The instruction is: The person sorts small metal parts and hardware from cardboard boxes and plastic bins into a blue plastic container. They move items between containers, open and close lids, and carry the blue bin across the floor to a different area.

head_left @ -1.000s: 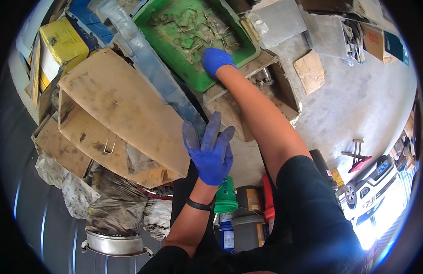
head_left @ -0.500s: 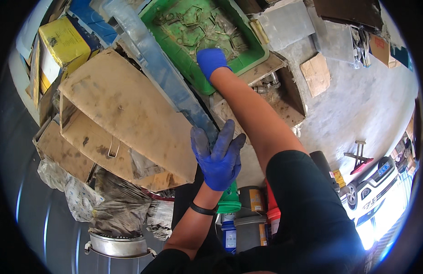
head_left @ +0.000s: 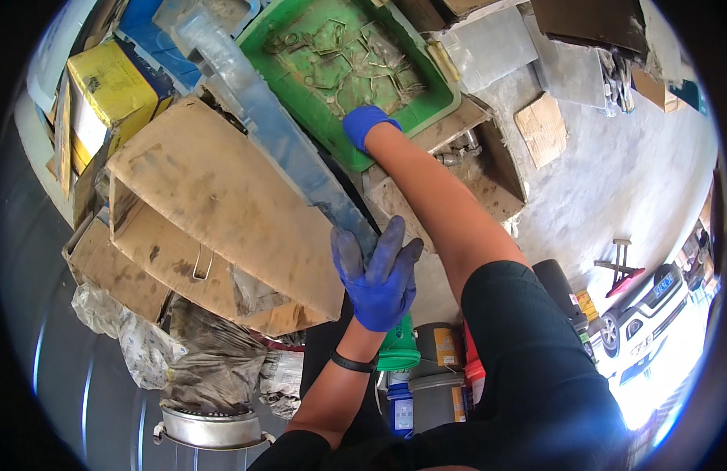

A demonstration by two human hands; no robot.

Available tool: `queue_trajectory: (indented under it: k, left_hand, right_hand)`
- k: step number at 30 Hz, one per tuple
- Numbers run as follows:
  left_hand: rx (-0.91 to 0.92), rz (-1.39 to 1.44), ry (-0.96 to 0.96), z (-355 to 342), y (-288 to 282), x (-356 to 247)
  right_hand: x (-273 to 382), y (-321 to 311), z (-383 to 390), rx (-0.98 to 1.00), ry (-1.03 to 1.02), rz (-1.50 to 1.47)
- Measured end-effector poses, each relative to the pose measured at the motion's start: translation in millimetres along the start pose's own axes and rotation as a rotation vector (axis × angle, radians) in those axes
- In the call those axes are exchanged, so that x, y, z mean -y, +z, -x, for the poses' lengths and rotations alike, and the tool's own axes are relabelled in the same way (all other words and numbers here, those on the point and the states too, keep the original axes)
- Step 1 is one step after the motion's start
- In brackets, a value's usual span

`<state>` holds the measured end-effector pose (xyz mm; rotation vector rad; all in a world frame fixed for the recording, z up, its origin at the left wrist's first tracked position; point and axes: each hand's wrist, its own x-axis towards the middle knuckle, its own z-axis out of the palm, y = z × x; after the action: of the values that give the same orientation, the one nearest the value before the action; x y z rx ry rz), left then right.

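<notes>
My right hand (head_left: 369, 125), in a blue glove, reaches to the near corner of a green plastic bin (head_left: 450, 98). Its fingers point down out of sight, so what they hold, if anything, is hidden. Several bent metal wire pieces (head_left: 349, 63) lie scattered on the dirty floor of the bin. Lower down, my left hand (head_left: 377, 286) is raised with its gloved fingers spread, their tips stained grey. Nothing is in it. Close to those fingertips runs the end of a long translucent blue plastic bin (head_left: 281, 157).
A large stained cardboard box (head_left: 222, 204) stands at left, a yellow box (head_left: 112, 78) behind it. Below are plastic bags (head_left: 214, 353) and a metal pot (head_left: 210, 428). An open carton (head_left: 497, 173) with metal parts sits right of my forearm. A white car (head_left: 642, 322) is at far right.
My right hand has drawn slightly toward me, from over the bin's floor to its near corner, and sits lower. My left hand keeps its spread pose. The view has shifted a little.
</notes>
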<state>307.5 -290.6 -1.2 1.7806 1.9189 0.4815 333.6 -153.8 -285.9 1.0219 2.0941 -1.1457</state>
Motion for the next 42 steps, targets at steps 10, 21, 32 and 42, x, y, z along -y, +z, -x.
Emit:
queue_trajectory:
  k: [10,21,32,42]
  left_hand:
    - [-0.021,0.008,0.005,0,-4,5]
    - [0.000,0.000,-0.001,-5,-2,1]
    - [-0.023,0.042,0.000,-8,2,-2]
    - [-0.049,0.045,0.013,-8,8,-1]
  right_hand:
    - [-19,-77,21,-0.599,0.548,-0.500]
    - [-20,-63,26,-0.497,0.292,-0.513]
    - [-39,-65,1,-0.752,0.351,-0.285]
    - [-54,-81,-13,-0.710,0.525,-0.221]
